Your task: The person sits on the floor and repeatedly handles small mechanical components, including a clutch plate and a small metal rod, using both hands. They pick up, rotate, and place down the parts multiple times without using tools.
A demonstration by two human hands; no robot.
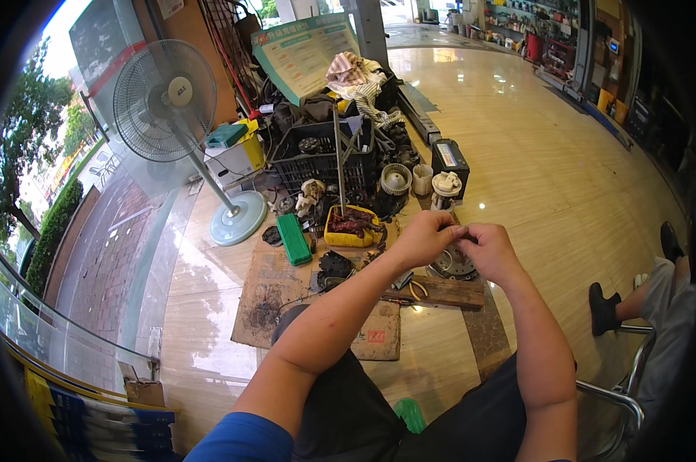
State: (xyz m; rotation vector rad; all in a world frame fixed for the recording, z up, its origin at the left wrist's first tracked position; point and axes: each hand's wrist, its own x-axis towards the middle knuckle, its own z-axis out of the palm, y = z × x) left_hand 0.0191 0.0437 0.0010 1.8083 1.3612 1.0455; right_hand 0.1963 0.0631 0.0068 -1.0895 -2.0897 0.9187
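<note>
My left hand [425,241] and my right hand [490,250] meet in front of me, fingertips pinched together. Whatever lies between the fingers is too small to make out. Just under them, partly covered by my hands, a round metal part [454,267] rests on the floor near a wooden board [448,292]. Yellow-handled pliers [418,290] lie on that board, left of my right wrist. Beyond my fingers stands a white cylindrical pump-like part [446,185]. A yellow container [346,240] with dark red contents sits left of my hands.
Stained cardboard [267,296] covers the floor ahead, bearing a green box [293,239] and black parts [334,266]. Behind are a black crate [286,158] and a car battery [450,163]. A standing fan [239,218] is at left. Another person's leg [631,304] shows at right.
</note>
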